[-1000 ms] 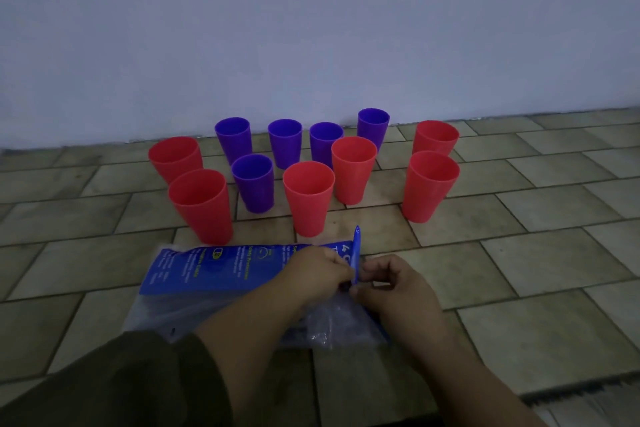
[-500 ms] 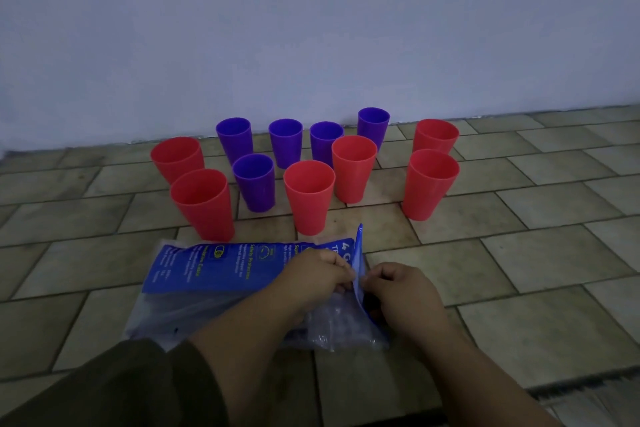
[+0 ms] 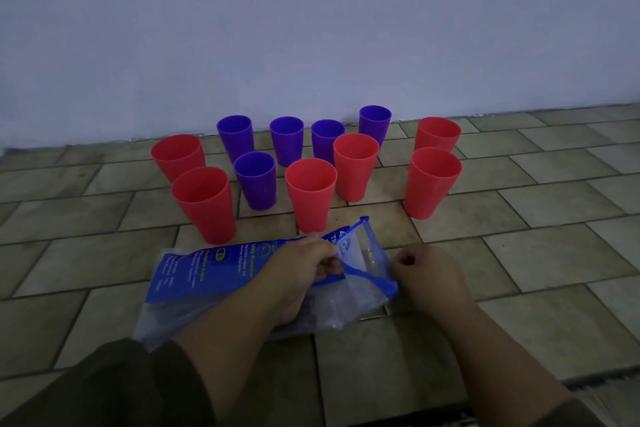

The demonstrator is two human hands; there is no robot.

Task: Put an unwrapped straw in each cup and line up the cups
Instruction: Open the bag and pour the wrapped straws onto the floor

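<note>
Six red cups (image 3: 204,201) are a uniform coral red, unpatterned. Five purple cups (image 3: 256,180) are a uniform violet, unpatterned. The bag (image 3: 207,270) has a blue printed panel with yellow-green and white lettering, a blue strip along its mouth, and clear colourless film elsewhere. The floor (image 3: 519,218) is mottled beige-olive tile, laid staggered, with dark joints. The wall (image 3: 311,28) is plain pale blue-grey. The sleeve (image 3: 104,388) is dark olive.

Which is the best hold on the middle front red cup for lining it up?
Probably take the red cup by its rim from above: it stands upright, mouth open, with a purple cup close on its left and the bag in front.
</note>
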